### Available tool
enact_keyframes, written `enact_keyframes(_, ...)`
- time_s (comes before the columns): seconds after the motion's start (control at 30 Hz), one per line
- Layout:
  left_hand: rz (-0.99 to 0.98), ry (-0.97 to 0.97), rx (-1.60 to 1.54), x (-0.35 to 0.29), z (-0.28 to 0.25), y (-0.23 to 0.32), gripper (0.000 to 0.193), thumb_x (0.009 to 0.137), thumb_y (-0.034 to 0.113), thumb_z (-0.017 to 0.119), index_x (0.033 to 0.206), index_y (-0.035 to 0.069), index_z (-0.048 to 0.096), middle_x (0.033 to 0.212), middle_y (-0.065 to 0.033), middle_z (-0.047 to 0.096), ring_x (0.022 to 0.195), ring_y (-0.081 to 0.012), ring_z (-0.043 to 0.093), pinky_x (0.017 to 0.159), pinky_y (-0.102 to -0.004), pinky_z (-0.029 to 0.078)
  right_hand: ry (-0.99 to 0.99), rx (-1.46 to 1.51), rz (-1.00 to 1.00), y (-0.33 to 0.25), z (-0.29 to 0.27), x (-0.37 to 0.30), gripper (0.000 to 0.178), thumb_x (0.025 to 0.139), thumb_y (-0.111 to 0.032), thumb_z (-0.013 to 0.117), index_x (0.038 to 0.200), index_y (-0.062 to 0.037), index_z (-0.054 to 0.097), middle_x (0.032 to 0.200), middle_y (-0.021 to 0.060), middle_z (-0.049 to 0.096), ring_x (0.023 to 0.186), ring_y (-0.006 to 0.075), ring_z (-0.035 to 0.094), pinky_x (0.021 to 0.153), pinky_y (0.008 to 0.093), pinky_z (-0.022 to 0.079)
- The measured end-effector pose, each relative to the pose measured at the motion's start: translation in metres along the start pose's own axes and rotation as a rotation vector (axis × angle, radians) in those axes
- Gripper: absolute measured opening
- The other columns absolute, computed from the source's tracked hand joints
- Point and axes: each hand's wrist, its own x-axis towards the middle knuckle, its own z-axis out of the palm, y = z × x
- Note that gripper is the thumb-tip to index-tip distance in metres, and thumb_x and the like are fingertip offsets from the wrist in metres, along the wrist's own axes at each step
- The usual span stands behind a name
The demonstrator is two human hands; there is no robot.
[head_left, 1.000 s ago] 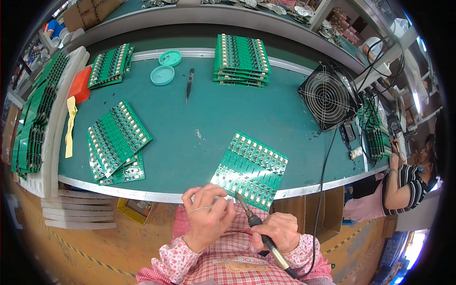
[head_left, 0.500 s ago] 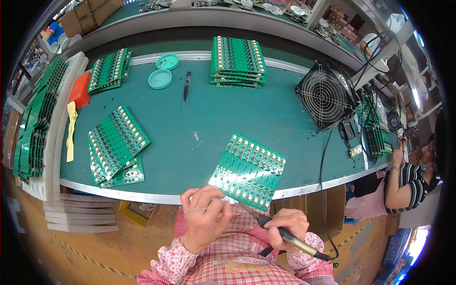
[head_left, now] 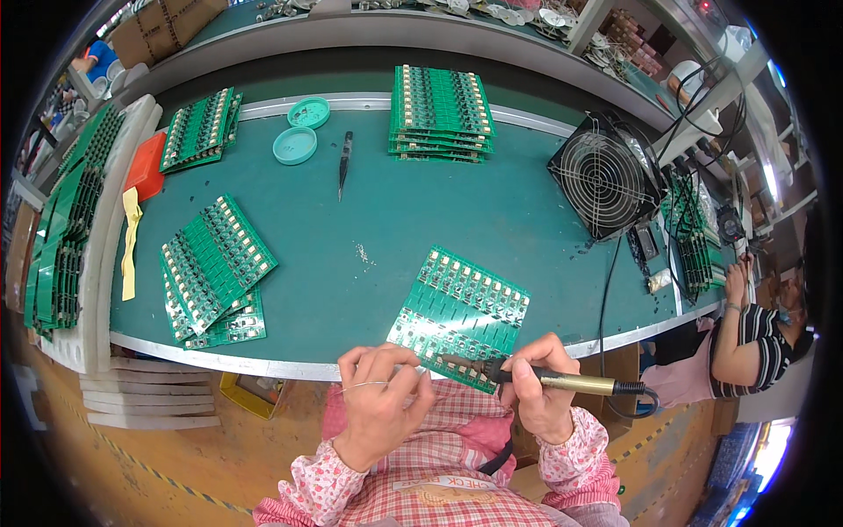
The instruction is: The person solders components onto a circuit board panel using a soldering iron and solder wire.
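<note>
In my right hand (head_left: 546, 386) is a soldering iron (head_left: 575, 383) with a dark front and a brass-coloured handle. Its tip reaches left over the lower part of a green circuit board panel (head_left: 465, 307), which lies at the table's near edge and overhangs it slightly. My left hand (head_left: 379, 400) is closed at the panel's lower left corner, fingers curled. A thin silvery strand of solder wire (head_left: 364, 384) runs across those fingers. Something whitish shows by the fingertips, too small to name.
Circuit board stacks stand at left (head_left: 215, 268), far left (head_left: 200, 130) and back (head_left: 442, 114). Tweezers (head_left: 344, 167) lie near two turquoise dishes (head_left: 295, 146). A black fan (head_left: 606, 180) and the iron's cable are at right. Another person (head_left: 746, 351) works at far right.
My right hand has moved up and swung the soldering iron from a steep slant to nearly level, its tip now over the panel. My left hand and the panel have barely moved.
</note>
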Motion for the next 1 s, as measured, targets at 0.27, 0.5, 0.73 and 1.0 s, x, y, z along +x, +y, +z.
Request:
enact_keyframes(0.27, -0.024, 0.000, 0.022, 0.002, 0.001, 0.001, 0.016, 0.069, 0.004, 0.073, 0.073, 0.008, 0.058, 0.093, -0.0020, 0.061, 0.091, -0.0224, 0.060, 0.086, -0.0410, 0.037, -0.058, -0.108, -0.038, -0.003, 0.002, 0.009, 0.011, 0.093, -0.011, 0.063, 0.089, -0.0017, 0.058, 0.064, 0.0040, 0.066, 0.051, 0.0074, 0.060, 0.049, 0.0237, 0.047)
enact_keyframes(0.5, -0.032, -0.004, 0.061, 0.005, 0.000, 0.004, 0.017, 0.068, 0.004, 0.074, 0.073, 0.009, 0.058, 0.094, -0.0028, 0.061, 0.091, -0.0217, 0.059, 0.085, -0.0409, 0.036, -0.134, -0.269, -0.183, -0.009, 0.002, 0.007, 0.011, 0.088, -0.009, 0.068, 0.086, -0.0032, 0.059, 0.065, 0.0048, 0.066, 0.051, 0.0114, 0.063, 0.049, 0.0266, 0.049)
enact_keyframes(0.73, -0.008, 0.020, 0.019, 0.001, 0.003, 0.000, 0.016, 0.068, 0.003, 0.072, 0.073, 0.008, 0.058, 0.092, -0.0021, 0.062, 0.089, -0.0219, 0.060, 0.084, -0.0397, 0.037, -0.087, -0.300, -0.292, -0.002, 0.001, 0.007, 0.016, 0.091, -0.014, 0.064, 0.082, -0.0015, 0.058, 0.064, 0.0045, 0.064, 0.049, 0.0095, 0.060, 0.048, 0.0243, 0.048)
enact_keyframes(1.0, 0.017, 0.033, -0.011, -0.005, 0.000, 0.000, 0.016, 0.070, 0.003, 0.070, 0.072, 0.009, 0.056, 0.094, -0.0026, 0.061, 0.091, -0.0222, 0.060, 0.087, -0.0414, 0.037, 0.111, -0.025, -0.061, 0.001, -0.009, -0.016, 0.016, 0.094, -0.013, 0.059, 0.086, 0.0006, 0.055, 0.061, 0.0066, 0.064, 0.050, 0.0095, 0.061, 0.049, 0.0249, 0.049)
